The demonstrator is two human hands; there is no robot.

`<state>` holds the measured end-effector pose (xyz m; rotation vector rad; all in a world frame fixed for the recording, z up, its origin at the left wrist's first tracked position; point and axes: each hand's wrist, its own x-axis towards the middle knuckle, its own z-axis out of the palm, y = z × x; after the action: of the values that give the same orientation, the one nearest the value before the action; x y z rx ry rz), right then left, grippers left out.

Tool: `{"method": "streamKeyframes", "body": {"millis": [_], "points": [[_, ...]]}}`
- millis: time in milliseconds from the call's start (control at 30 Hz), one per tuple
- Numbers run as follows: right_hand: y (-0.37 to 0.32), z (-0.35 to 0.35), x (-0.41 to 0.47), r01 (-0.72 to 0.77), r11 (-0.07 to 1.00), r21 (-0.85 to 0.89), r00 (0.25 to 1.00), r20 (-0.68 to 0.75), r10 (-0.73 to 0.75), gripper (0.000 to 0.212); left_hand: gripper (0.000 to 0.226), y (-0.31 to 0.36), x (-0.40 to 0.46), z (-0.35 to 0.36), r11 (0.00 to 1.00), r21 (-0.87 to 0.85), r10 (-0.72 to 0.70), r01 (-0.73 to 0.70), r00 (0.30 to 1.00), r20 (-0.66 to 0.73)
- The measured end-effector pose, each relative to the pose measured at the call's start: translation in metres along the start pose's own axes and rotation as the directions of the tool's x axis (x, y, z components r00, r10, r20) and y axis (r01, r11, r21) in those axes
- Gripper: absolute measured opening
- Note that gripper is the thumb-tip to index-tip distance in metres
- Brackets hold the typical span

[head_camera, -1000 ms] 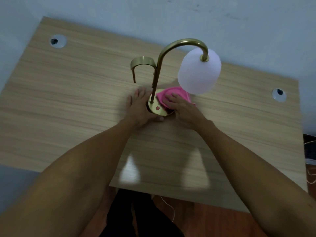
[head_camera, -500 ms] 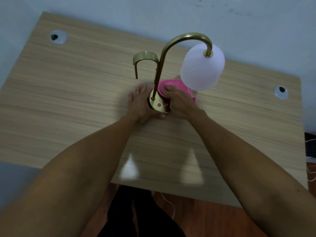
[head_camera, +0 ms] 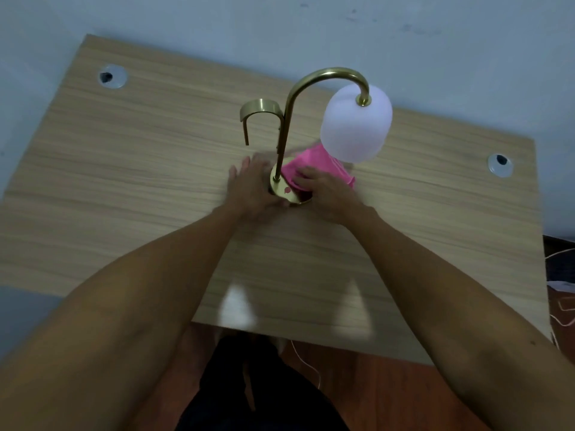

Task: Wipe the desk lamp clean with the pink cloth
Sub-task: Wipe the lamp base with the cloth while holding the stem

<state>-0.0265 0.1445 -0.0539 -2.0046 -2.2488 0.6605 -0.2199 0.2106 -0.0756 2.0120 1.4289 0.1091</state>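
Observation:
A brass desk lamp point(head_camera: 284, 141) with a curved neck and a white frosted shade point(head_camera: 356, 126) stands in the middle of the wooden desk point(head_camera: 140, 181). Its round brass base point(head_camera: 280, 191) lies between my hands. My left hand point(head_camera: 252, 191) rests flat against the base's left side with its fingers straight. My right hand point(head_camera: 326, 194) presses the pink cloth point(head_camera: 317, 163) onto the right part of the base. The cloth spreads back under the shade.
Two round cable holes sit in the desk, one at the far left point(head_camera: 112, 76) and one at the right point(head_camera: 500, 164). A pale wall runs behind the desk. Thin white cables point(head_camera: 560, 315) lie on the reddish floor to the right.
My right hand and the cloth have slid a little over the base, and the cloth now spreads further back. My left hand stays at the base. The camera has shifted slightly.

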Motion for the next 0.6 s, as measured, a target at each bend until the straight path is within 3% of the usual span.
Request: {"method": "streamKeyframes", "body": {"millis": [67,167,300,467,600], "points": [[0.006,-0.004,-0.007,-0.037,0.999,-0.011,0.999,-0.009,0.037,0.053,0.09,0.002,-0.01,-0.011,0.999,-0.021,0.036,-0.036,0.998,-0.045],[0.001,-0.004,0.002,-0.011,1.0,-0.014,1.0,0.018,0.011,0.047,0.075,0.018,-0.026,-0.026,0.956,-0.29,0.015,-0.044,0.995,-0.1],[-0.01,-0.001,-0.002,0.027,0.999,-0.038,0.998,0.065,-0.025,0.051,0.056,0.044,-0.037,-0.043,0.895,-0.425,0.079,-0.139,0.985,-0.157],[-0.005,-0.002,-0.006,-0.008,0.997,-0.082,1.0,0.027,0.011,0.048,0.026,0.059,-0.038,-0.065,0.877,-0.396,0.177,-0.272,0.949,-0.26],[-0.02,0.003,0.006,0.051,0.995,-0.086,0.998,0.041,-0.048,0.048,0.022,0.06,-0.031,-0.07,0.873,-0.396,0.189,-0.283,0.947,-0.26]]}}
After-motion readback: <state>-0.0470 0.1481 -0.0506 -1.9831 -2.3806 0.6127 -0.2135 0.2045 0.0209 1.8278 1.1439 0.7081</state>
